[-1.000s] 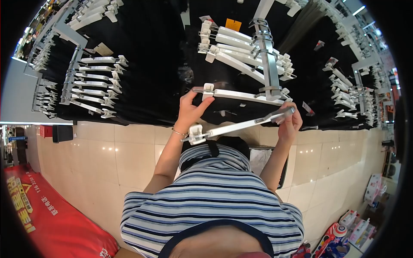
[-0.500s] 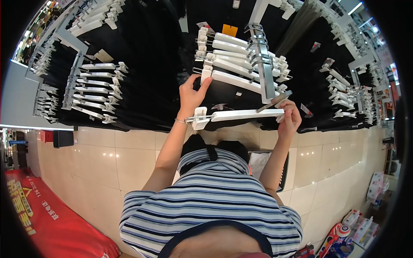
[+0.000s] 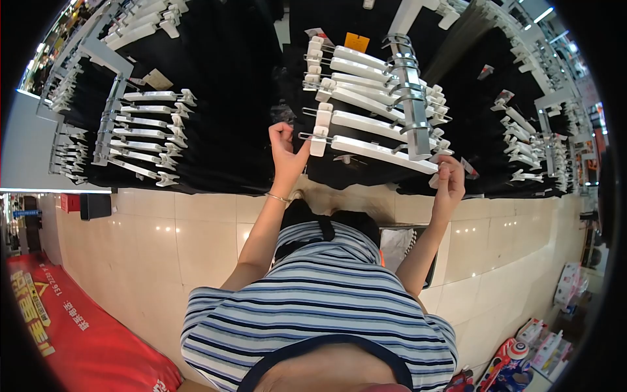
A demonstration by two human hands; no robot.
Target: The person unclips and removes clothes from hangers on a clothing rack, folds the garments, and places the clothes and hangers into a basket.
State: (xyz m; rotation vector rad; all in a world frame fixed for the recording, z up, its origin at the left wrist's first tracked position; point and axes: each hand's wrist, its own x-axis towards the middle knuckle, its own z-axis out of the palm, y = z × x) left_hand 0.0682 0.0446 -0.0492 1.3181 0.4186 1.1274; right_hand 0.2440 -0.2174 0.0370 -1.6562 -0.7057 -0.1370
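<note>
White clip hangers carrying black garments hang in a row from a metal rail arm. The frontmost hanger lies at the arm's front end, slanting down to the right. My right hand pinches it at its right end, around the clip. Beside the left clip is my left hand, its thumb close to the clip and apart from the curled fingers. A second hanger is just behind the front one. Black cloth hangs below both.
More hangers with black garments fill racks at the left and right. An orange tag is behind the middle row. Below are a tiled floor, a basket by my right arm and a red cover lower left.
The loose hanger that my right hand held out in front now sits at the arm's front end. My left hand has come off the hanger behind it and moved down.
</note>
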